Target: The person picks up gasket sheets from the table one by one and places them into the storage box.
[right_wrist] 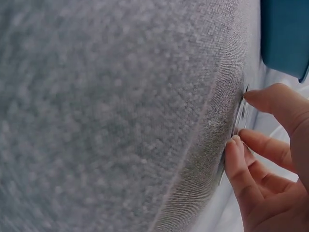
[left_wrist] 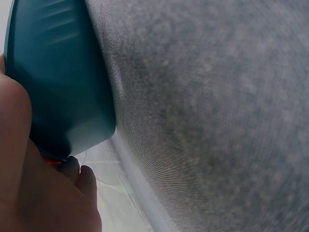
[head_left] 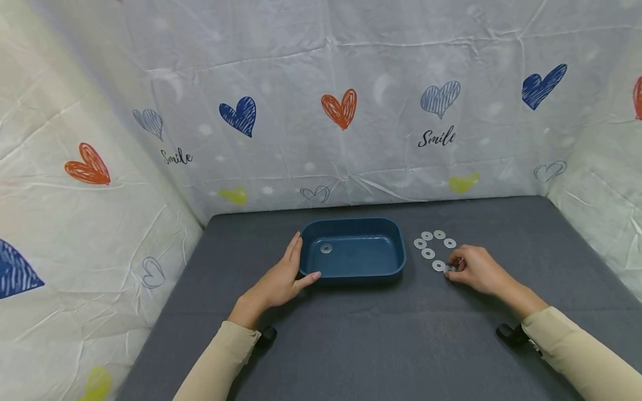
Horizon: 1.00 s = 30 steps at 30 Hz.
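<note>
I brace the blue tray (head_left: 353, 255) w/ flat, spread left hand (head_left: 281, 281) at 9 o'clock; right hand (head_left: 476, 270) pinches a washer (head_left: 450, 268) at 3 o'clock.

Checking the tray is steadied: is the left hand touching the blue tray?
Touching. The head view shows the left hand pressed flat against the blue tray's left end.

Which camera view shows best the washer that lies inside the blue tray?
The head view shows it best: the washer lies flat on the floor of the blue tray, near its left end. The left wrist view shows only the tray's outer wall, and the right wrist view only one corner, so neither shows that washer.
</note>
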Tool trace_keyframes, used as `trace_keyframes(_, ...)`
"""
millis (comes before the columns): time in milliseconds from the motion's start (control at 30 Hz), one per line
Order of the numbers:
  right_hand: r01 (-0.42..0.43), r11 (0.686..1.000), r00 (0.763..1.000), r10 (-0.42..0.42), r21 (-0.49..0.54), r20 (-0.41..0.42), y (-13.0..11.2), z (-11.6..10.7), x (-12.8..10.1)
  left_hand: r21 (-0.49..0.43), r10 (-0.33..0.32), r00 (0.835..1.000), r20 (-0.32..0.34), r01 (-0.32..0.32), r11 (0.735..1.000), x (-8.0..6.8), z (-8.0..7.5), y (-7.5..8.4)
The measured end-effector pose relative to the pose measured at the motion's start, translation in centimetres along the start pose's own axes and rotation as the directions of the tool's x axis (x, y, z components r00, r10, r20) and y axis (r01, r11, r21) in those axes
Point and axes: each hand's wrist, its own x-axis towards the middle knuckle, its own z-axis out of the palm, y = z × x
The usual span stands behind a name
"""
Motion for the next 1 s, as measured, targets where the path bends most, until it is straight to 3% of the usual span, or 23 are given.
trace_keyframes(367, -0.074, 0.997, 0.997, 0.075, -0.034, 0.028, -0.46, -0.13, 0.19, -0.01, 0.006, 1.0, -0.008, -0.006, 1.0, 0.07, -0.04, 0.17)
trace_keyframes(1000, -0.044, 0.998, 0.998, 0.047, -0.052, 0.051, -0.97, -0.5, -0.44, -0.041, -0.007, 1.0, 0.006, 0.007, 0.999, -0.02, 0.2, -0.03)
